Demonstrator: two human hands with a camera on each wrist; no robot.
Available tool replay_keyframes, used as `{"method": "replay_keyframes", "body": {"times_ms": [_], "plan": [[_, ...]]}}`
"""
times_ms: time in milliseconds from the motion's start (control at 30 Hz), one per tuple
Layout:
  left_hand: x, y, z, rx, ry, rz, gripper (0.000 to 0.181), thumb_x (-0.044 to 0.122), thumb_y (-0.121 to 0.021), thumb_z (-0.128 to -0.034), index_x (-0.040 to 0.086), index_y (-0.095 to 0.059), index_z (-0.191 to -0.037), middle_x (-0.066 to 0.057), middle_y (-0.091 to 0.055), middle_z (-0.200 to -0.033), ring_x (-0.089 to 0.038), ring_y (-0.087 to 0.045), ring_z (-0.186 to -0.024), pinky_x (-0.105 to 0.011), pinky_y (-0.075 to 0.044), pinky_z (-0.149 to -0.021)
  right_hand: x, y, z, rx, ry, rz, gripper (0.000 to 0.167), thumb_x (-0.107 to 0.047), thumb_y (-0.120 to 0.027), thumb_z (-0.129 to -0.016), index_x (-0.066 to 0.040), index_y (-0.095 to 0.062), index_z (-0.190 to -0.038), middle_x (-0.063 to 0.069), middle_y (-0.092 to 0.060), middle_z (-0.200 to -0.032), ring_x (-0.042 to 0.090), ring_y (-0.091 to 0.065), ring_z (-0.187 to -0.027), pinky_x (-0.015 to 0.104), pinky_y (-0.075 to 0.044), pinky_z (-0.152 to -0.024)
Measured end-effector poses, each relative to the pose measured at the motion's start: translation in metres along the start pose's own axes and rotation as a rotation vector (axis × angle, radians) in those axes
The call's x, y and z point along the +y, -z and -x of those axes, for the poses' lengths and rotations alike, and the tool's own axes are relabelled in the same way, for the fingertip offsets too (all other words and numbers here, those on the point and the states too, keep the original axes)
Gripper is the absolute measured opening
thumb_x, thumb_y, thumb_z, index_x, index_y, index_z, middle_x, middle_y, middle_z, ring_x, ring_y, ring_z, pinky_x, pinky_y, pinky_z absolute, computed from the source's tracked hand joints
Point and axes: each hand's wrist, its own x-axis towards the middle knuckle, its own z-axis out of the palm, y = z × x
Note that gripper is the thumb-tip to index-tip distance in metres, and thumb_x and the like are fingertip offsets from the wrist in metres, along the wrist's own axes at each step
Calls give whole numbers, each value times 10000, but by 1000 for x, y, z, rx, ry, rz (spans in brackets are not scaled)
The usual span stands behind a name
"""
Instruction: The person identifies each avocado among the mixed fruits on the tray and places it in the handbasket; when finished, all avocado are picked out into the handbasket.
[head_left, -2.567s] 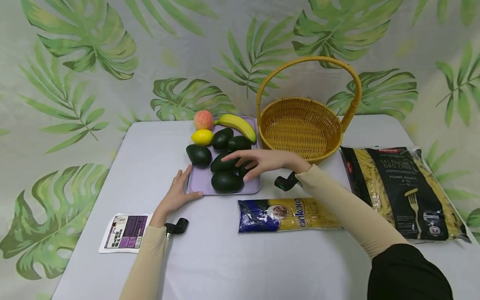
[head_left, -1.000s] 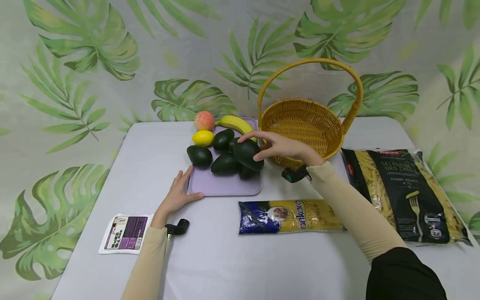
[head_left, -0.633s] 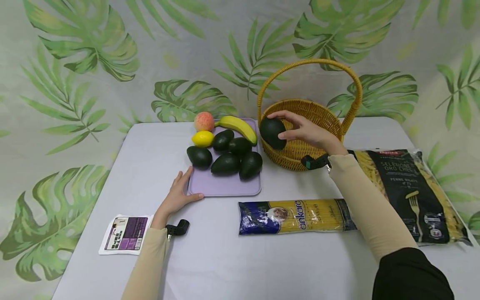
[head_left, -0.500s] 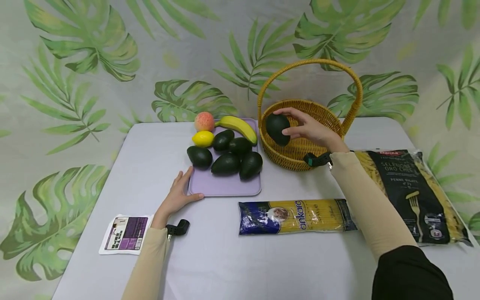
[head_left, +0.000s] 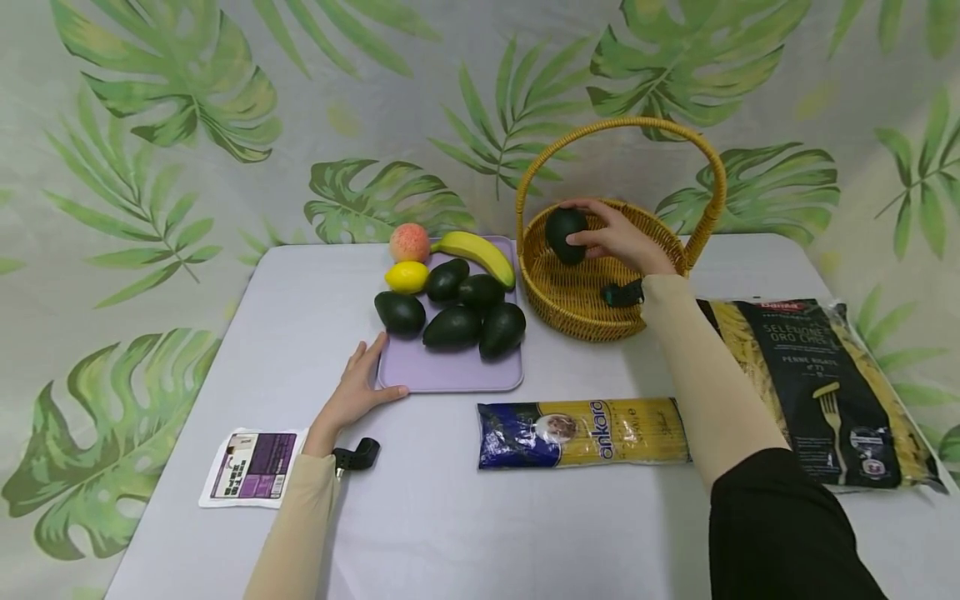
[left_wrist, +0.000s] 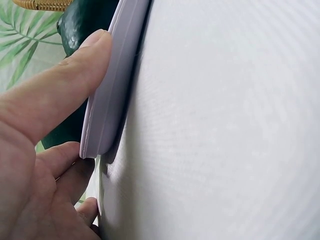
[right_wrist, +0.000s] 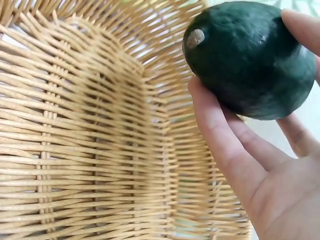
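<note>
My right hand (head_left: pixel 618 240) holds a dark green avocado (head_left: pixel 564 237) over the left inside of the wicker basket (head_left: pixel 561 320). In the right wrist view, thumb and fingers grip the avocado (right_wrist: pixel 250 62) around its sides, with its stem end facing the woven wall. My left hand (head_left: pixel 356 393) rests at the near left corner of the lilac tray (head_left: pixel 450 378). Seen from the left wrist, the thumb lies along one side of the tray (left_wrist: pixel 107 105) and the fingers touch the other. Several avocados (head_left: pixel 452 327) lie on the tray.
A peach (head_left: pixel 409 243), a lemon (head_left: pixel 407 277) and a banana (head_left: pixel 477 253) sit at the tray's back. Nearer lie a spaghetti pack (head_left: pixel 581 433), a large penne bag (head_left: pixel 813 392) at right and a white-purple packet (head_left: pixel 252 468) at left. The basket's tall handle (head_left: pixel 621 122) arches overhead.
My right hand has taken an avocado from the tray's front and carried it right, then back over the basket. The left hand has stayed at the tray corner.
</note>
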Motion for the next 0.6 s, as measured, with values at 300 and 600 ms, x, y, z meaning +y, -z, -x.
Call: {"method": "replay_keyframes", "body": {"times_ms": [300,600], "plan": [[-1,0,-1,0,-2,-5,969,290,-769,-816,77,-157,-1537,-124,-132,-1584,-370,51,-1432,-656,-29,-1069,10,-16,-16,92,-91,117,563,-164,-606,-949,-182,-378,-1463,138,-228,-1515,316,-526,-795,485,-474,-747],[-2,-1,-1,2,-3,-4,979,298,-771,-813,84,-151,-1539,-118,-129,-1586,-366,55,-1433,-659,-33,-1067,18,-29,-23,126,-156,176,578,-95,-582,-949,-104,-341,-1474,227,-255,-1488,417,-363,-1277,564,-438,-899]]}}
